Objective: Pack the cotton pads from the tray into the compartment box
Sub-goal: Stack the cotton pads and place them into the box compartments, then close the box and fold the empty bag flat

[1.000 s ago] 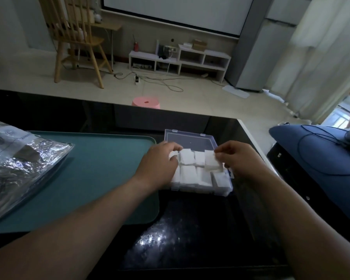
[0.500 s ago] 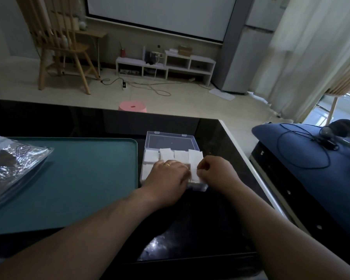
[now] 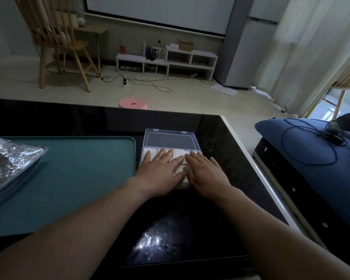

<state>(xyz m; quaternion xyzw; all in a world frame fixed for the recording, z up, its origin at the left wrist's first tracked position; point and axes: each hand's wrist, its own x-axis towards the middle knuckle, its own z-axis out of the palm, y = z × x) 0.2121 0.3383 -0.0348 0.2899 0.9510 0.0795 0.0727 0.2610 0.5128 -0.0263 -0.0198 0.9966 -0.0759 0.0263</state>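
A clear plastic compartment box (image 3: 142,156) sits on the black table just right of the teal tray (image 3: 73,170), its lid (image 3: 171,140) laid open toward the far side. White cotton pads (image 3: 178,155) fill the box; only a strip of them shows between and beyond my fingers. My left hand (image 3: 160,174) lies flat on the pads over the box's left half, fingers straight and spread. My right hand (image 3: 205,175) lies flat beside it over the right half, fingers straight. The hands hide most of the compartments.
A crinkled silver plastic bag (image 3: 10,164) lies on the tray's left end. The table's white right edge (image 3: 251,164) runs close to the box. A blue cushion with a black cable (image 3: 311,150) sits to the right. A pink stool (image 3: 132,103) stands beyond the table.
Both hands went from curled fingers working at the pads to lying flat and spread on top of them. The camera view shifted and the box sits a little nearer the tray in view.
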